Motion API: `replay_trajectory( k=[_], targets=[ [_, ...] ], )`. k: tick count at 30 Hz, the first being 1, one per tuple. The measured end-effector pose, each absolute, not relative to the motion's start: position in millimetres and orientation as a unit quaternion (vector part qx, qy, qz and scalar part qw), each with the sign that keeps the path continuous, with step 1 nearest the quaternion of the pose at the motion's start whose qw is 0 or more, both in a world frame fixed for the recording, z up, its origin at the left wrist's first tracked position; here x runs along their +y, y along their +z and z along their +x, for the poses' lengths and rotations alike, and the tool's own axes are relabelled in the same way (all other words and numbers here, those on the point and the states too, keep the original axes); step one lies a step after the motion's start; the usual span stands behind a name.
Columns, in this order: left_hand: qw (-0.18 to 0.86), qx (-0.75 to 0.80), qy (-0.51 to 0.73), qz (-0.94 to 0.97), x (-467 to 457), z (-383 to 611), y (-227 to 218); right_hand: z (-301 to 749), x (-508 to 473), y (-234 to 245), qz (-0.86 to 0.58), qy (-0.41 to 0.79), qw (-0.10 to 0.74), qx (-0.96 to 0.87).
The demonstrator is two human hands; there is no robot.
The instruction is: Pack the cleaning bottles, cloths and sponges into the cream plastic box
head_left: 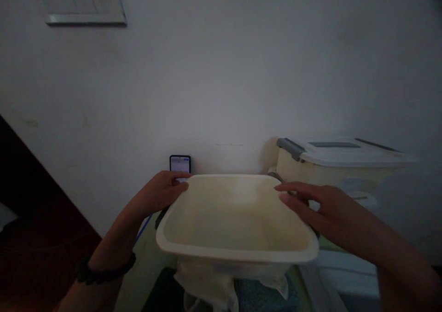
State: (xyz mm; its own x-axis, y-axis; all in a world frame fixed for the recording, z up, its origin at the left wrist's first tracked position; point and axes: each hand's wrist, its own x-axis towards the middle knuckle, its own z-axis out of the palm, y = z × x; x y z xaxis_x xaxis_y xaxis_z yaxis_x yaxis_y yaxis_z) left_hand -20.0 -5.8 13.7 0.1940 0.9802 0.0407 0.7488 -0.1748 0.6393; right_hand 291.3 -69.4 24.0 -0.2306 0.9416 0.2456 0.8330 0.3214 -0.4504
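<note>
A cream rectangular plastic basin (pixel 193 250) sits in front of me, its inside bare. My left hand (pixel 160 192) grips its left rim, fingers curled over the far left corner. My right hand (pixel 319 206) rests on the right rim, fingers stretched along the edge and curling over it. A dark band circles my left wrist. White and bluish cloth (pixel 214 286) hangs out from under the basin's near side.
A phone (pixel 180 164) with a lit screen leans against the white wall behind the basin. To the right stands a cream storage box (pixel 331 174) with a white lid and grey latch. A dark wooden surface (pixel 31 229) lies at the left.
</note>
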Motion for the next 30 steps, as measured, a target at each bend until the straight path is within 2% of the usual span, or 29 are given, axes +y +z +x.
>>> replay_trajectory(
  k=[5,8,10,12,16,22,30],
  targets=[
    [0.116,0.607,0.207,0.758,-13.4,-13.0,17.6,288.1,-65.6,13.4,-0.594,0.126,0.163,-0.777],
    [0.033,0.621,0.206,0.755,-14.2,-11.9,16.7,285.5,-62.3,13.4,-0.595,0.138,0.158,-0.776],
    [0.016,0.611,0.218,0.761,-12.3,-13.3,14.8,287.0,-59.3,14.7,-0.597,0.14,0.181,-0.769],
    [0.042,0.584,0.248,0.772,-10.1,-15.1,13.3,291.6,-56.3,15.3,-0.606,0.139,0.219,-0.752],
    [0.162,0.537,0.319,0.764,-11.3,-14.4,14.4,302.0,-54.2,14.9,-0.621,0.179,0.305,-0.699],
    [0.297,0.485,0.378,0.731,-23.0,-13.9,23.9,305.2,-56.0,20.2,-0.629,0.275,0.381,-0.619],
    [0.276,0.261,0.47,0.797,-32.3,-24.9,24.0,307.3,-56.7,22.6,-0.631,0.336,0.414,-0.564]
  ],
)
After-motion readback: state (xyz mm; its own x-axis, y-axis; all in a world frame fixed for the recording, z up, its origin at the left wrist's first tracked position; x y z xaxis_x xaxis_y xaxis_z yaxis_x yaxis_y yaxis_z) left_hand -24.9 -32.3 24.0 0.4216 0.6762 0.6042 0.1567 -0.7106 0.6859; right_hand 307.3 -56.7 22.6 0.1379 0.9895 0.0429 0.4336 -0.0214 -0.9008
